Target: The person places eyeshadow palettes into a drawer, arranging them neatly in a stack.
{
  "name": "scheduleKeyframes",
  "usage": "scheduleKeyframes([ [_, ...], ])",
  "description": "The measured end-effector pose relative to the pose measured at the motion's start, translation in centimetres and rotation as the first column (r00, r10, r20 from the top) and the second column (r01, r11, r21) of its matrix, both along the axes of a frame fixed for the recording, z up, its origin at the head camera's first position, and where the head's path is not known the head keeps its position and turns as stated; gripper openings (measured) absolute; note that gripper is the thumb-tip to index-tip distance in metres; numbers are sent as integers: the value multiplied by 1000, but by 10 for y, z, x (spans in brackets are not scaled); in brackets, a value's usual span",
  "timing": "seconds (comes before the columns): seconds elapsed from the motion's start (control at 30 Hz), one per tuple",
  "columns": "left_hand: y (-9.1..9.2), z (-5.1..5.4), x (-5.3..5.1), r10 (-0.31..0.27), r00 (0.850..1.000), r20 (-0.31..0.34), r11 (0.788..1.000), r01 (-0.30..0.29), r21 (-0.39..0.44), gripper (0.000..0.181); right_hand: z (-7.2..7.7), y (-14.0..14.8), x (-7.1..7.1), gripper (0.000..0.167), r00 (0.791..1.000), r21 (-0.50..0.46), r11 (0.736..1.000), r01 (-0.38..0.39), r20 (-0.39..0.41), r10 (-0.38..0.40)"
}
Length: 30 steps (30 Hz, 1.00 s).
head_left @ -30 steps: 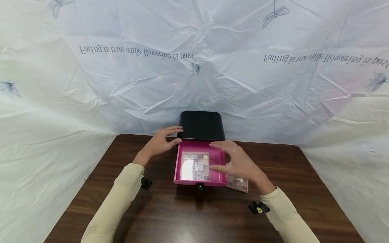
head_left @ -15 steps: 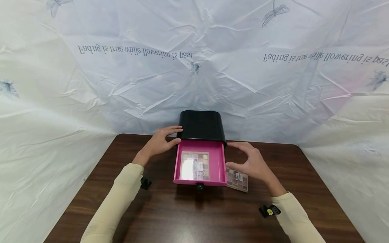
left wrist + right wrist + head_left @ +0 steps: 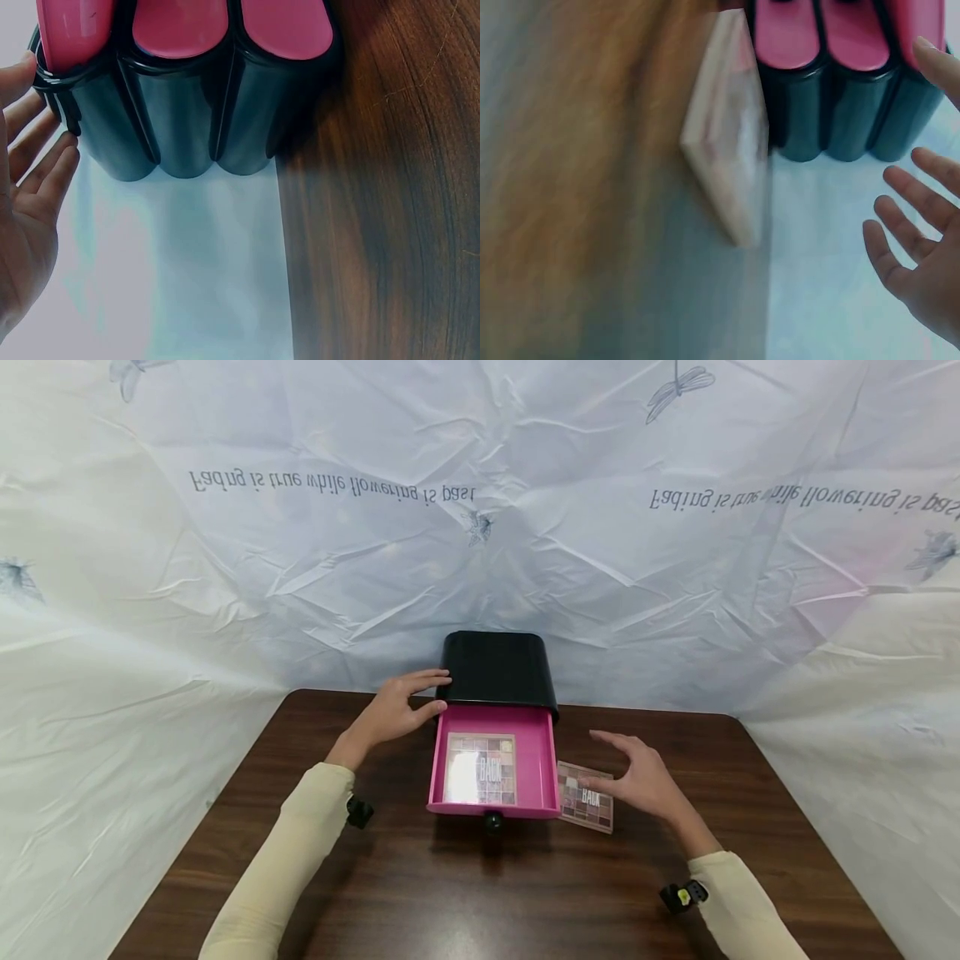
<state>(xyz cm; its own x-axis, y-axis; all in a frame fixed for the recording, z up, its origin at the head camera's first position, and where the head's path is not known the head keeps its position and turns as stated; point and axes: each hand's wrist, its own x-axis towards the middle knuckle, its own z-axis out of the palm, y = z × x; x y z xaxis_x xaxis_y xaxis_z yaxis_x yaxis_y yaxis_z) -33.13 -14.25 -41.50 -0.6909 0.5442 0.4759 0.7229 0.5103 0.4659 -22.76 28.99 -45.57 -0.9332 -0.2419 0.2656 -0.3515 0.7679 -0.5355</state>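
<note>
A black cabinet (image 3: 497,668) stands at the table's back with its pink top drawer (image 3: 538,768) pulled out. Inside the drawer, towards its left, lies an eyeshadow palette (image 3: 482,770) with a clear, shiny lid. My left hand (image 3: 397,708) rests its fingertips on the cabinet's upper left side; the left wrist view shows those fingers (image 3: 56,176) fairly straight. Right of the drawer, a second palette (image 3: 581,810) lies on the table. Above that palette hovers my right hand (image 3: 645,777), fingers spread and holding nothing. In the right wrist view the second palette (image 3: 731,135) is blurred.
Two lower pink drawers (image 3: 289,26) sit pushed in beneath the top one. A round black knob (image 3: 492,821) sticks out from the open drawer's front. The dark wooden table (image 3: 480,893) ends against a white printed sheet (image 3: 360,568) at the back.
My right hand has moved from over the open drawer out to the right, above the palette on the table. The left hand stays at the cabinet's side.
</note>
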Motion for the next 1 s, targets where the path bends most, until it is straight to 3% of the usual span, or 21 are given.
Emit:
scheduleKeyframes([
  [0.2, 0, 0, -1, -2, 1000, -2, 1000, 2, -2, 51, -20, 12, 1, 87, 998, 49, 999, -1, 63, -2],
  [0.53, -1, -1, -1, -3, 1000, 4, 1000, 3, -1, 52, -43, 22, 1, 90, 995, 80, 994, -68, 80, 61],
  [0.77, -1, -2, -2, 2, 1000, 1, 1000, -2, 3, 51, -50, 31, 1, 90, 988, 84, 987, -137, 83, 130],
  [1.0, -1, -2, -2, 4, 1000, 5, 1000, -4, 0, 51, -54, 34, 1, 108, 981, 97, 983, -154, 136, 141],
])
